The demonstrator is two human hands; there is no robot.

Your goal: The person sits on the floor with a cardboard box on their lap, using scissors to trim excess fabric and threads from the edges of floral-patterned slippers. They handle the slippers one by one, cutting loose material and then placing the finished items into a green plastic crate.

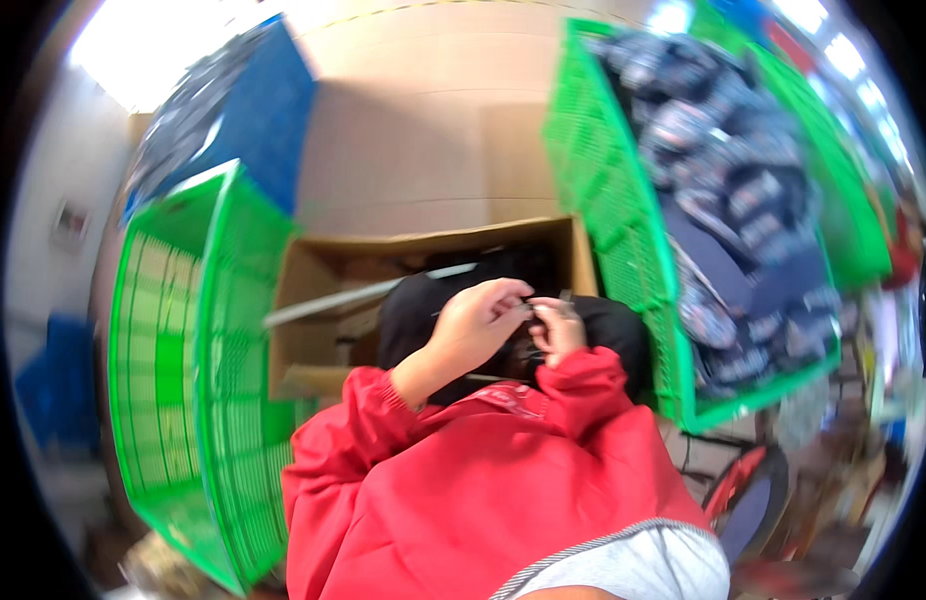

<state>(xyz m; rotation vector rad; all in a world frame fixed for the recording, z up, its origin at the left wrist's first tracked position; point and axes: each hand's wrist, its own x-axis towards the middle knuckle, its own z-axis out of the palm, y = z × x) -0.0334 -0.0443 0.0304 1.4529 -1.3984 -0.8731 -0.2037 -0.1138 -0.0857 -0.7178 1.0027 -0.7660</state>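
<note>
My left hand and my right hand meet in front of me, above my dark-clad lap. The fingers of both are closed in a pinch, almost touching each other. Something small and dark seems to be between the fingertips, but blur hides its kind. Just beyond my hands stands an open cardboard box, with dark contents partly hidden by my knees. A long pale strip lies slanting across the box on its left side. Red sleeves cover both forearms.
On the left stands a green slatted crate, with a blue bin of dark plastic-looking material behind it. A green crate heaped with dark blue patterned pieces stands on the right. Another green crate lies beyond.
</note>
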